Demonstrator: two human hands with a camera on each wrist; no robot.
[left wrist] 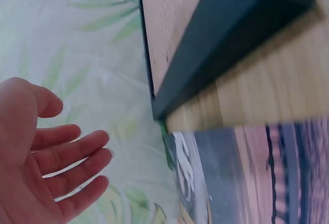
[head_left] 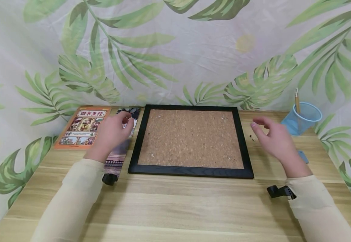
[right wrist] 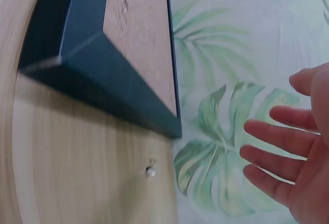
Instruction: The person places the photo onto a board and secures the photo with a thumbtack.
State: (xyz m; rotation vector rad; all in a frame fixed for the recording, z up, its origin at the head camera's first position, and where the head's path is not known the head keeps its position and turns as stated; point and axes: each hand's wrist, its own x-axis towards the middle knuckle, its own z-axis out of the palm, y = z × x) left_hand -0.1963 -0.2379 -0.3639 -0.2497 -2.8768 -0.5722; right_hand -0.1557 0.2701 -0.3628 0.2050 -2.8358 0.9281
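A cork board (head_left: 191, 139) in a black frame (head_left: 190, 170) lies flat on the wooden table, with small clear pins near its corners. My left hand (head_left: 113, 132) hovers left of the frame, above a picture print (head_left: 118, 153) and beside an orange book (head_left: 80, 127); its fingers are loosely bent and hold nothing. To the right of the frame, my right hand (head_left: 273, 139) is raised over the table, fingers relaxed and nothing in them. Small metallic pins (head_left: 253, 139) lie on the table between the frame and that hand. In the right wrist view, a pin (right wrist: 150, 171) sits near the frame's corner.
A blue mesh cup (head_left: 302, 117) with a pencil (head_left: 297, 101) in it stands at the back right. A small blue flat piece (head_left: 303, 157) lies partly behind the right wrist. Behind the table hangs a leaf-patterned cloth (head_left: 199, 60).
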